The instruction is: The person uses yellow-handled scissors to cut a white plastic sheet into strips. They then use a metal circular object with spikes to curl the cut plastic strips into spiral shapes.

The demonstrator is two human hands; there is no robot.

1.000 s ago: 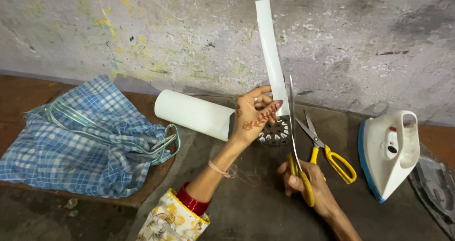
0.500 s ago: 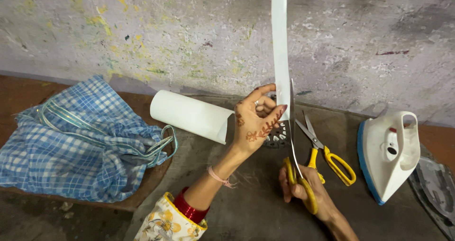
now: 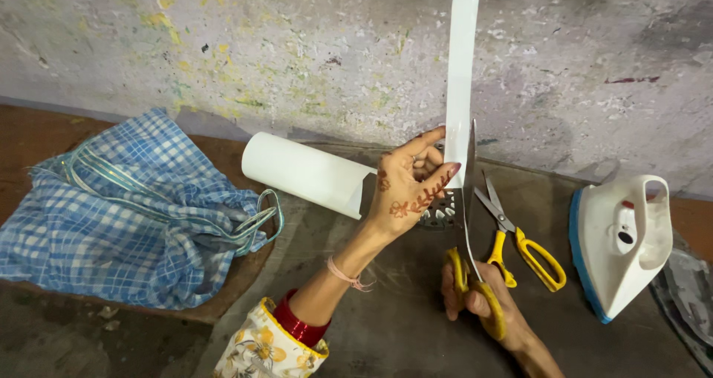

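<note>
Right now the left hand (image 3: 405,189) pinches the upright white paper strip (image 3: 460,73) w/ fingertips beside the blades of yellow-handled scissors (image 3: 470,222) gripped by the right hand (image 3: 475,304); a slip could nick fingers or skew the cut.

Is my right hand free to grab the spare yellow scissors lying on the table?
Probably not yet: your right hand is gripping the scissors in use. The spare scissors lie uncovered right beside it, with nothing between.
</note>
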